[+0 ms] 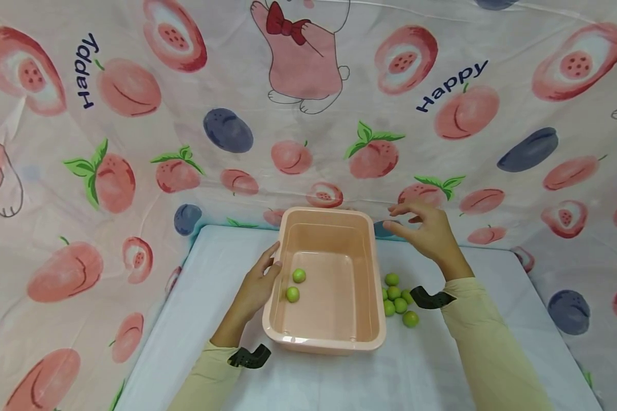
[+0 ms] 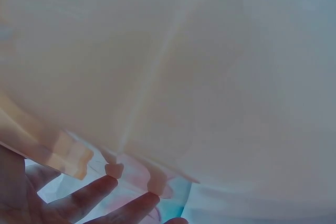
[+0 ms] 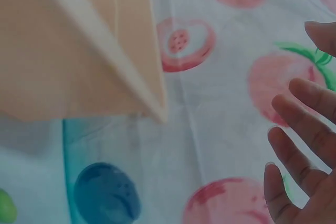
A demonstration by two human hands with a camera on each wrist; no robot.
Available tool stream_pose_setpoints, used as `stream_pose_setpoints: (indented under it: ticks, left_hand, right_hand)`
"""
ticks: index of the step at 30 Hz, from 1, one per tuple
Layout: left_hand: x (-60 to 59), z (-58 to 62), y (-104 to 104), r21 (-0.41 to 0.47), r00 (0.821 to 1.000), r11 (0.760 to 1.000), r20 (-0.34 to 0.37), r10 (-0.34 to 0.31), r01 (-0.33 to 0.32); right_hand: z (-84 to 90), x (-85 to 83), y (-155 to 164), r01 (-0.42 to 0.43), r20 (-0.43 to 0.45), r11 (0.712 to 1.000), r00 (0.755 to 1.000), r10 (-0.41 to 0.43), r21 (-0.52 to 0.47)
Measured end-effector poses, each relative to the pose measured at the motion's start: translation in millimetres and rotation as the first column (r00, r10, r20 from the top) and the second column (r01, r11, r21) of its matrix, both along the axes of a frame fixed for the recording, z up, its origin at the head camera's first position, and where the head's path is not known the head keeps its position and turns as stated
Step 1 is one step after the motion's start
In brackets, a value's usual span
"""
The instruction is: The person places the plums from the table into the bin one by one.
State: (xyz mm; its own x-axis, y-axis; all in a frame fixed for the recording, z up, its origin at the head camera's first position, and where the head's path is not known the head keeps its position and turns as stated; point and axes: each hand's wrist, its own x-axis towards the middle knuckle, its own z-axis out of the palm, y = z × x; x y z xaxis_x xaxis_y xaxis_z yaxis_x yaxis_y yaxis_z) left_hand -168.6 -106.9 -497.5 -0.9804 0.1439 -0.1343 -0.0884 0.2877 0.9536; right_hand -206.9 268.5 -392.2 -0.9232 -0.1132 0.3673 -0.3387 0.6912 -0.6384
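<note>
Fruit-print cloth [image 1: 308, 114], basin [image 1: 370, 274], wrist views blurred

The pink fruit-printed fabric backdrop [image 1: 308, 114] reads "Happy" in dark blue twice; the left one seems turned sideways.

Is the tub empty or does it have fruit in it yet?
Not empty: the tub stands upright with two green fruits on its floor near the left wall; the rest is bare.

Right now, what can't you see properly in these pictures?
- Left wrist view: the tub fills it, hiding the green fruits.
- Head view: the tub's wall partly hides the fruit pile; its count is unclear.
- Right wrist view: the right hand is cut off by the edge.
</note>
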Motion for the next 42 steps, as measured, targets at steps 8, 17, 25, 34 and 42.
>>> stream_pose_setpoints:
  ticks: [8,17,25,34,42]
  left_hand:
    - [0.1,0.7,0.6,-0.001,1.0,1.0,0.004,0.004,-0.004]
    - [1.2,2.1,0.9,-0.001,1.0,1.0,0.008,0.002,-0.002]
    - [1.8,3.1,1.2,-0.001,1.0,1.0,0.005,0.001,-0.001]
    - [1.1,2.3,1.1,-0.005,1.0,1.0,0.005,0.003,-0.003]
    - [0.9,1.8,1.3,0.006,1.0,1.0,0.009,0.003,-0.003]
  right_hand:
    - [-32.3,11.2,21.2,0.057,0.039,0.998,0.998,-0.057,0.012]
    - [-66.7,24.8,49.8,0.162,0.037,0.986,0.986,-0.163,0.026]
    - [-91.0,36.2,63.1,0.24,0.123,0.971,0.963,-0.24,0.014]
    - [-121.8,46.7,67.5,0.279,0.167,0.96,0.946,-0.276,0.007]
    - [-142.1,55.4,69.0,0.297,0.225,0.954,0.928,-0.297,0.034]
